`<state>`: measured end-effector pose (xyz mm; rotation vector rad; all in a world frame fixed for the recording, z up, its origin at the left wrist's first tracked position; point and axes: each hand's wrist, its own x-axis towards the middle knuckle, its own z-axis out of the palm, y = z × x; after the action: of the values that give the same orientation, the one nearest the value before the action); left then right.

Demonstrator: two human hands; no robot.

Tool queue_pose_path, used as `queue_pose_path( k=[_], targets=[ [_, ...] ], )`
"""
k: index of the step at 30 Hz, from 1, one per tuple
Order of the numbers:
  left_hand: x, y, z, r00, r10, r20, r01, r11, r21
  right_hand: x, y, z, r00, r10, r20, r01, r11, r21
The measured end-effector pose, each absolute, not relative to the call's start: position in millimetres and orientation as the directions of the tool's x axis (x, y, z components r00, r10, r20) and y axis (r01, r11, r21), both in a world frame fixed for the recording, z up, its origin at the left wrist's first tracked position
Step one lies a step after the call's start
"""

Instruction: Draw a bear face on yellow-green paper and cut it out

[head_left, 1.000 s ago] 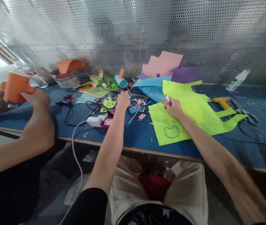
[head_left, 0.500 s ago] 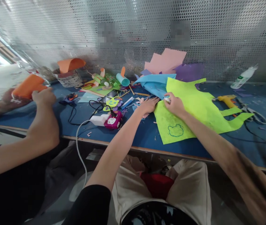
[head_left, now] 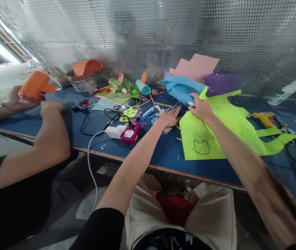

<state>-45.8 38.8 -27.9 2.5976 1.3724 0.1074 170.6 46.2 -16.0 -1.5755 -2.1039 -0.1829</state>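
Head view: what has just changed?

The left hand [head_left: 169, 118] was over beside the black cables a second ago; now it lies spread, palm down, over the paper scraps [head_left: 167, 130], gripping nothing that I can see

And the right hand [head_left: 201, 109]?

Fingers curled around a small white thing [head_left: 191, 103], perhaps a pen. Beside it, the upper edge of the green sheet [head_left: 241, 128] now sticks up in a point

Does that matter for the work?

I'd say the sheet makes a less steady surface up there, though the corner with the bear outline [head_left: 201, 147] looks flat and uncovered

Where is the sheet, exactly?

On the blue table [head_left: 163, 154], right of the left hand and partly under the right arm; whether the left fingertips touch it, I can't tell

Any room to move?

Towards the person, a band of tabletop shows between the sheet and the front edge. Behind, the blue sheet [head_left: 179, 86] crowds the right hand; on the right, the glue gun [head_left: 264, 119] and scissors [head_left: 291, 131] sit close by the green strips

And leftward?

Tighter: the purple box [head_left: 131, 133] sits near the left forearm, and its white cable [head_left: 89, 163] hangs over the edge
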Motion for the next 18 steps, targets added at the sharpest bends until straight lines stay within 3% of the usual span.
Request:
queue_pose_path(
  k=[8, 12, 18],
  targets=[
    [-53.4, 38.1, -22.1, 0.581, 0.814, 0.017, 0.802, -0.576, 0.159, 218.9, 45.8, -40.3, 0.260, 0.736, 0.625, 0.870, 0.101, -0.482],
    [-53.5, 37.2, -23.9, 0.512, 0.856, -0.071, 0.852, -0.495, 0.169, 223.9, 41.2, -37.9, 0.335, 0.704, 0.627, 0.854, 0.054, -0.517],
    [-54.8, 37.0, -25.3, 0.453, 0.887, -0.088, 0.881, -0.432, 0.191, 219.3, 38.9, -33.6, 0.387, 0.678, 0.625, 0.812, 0.070, -0.579]
  ],
)
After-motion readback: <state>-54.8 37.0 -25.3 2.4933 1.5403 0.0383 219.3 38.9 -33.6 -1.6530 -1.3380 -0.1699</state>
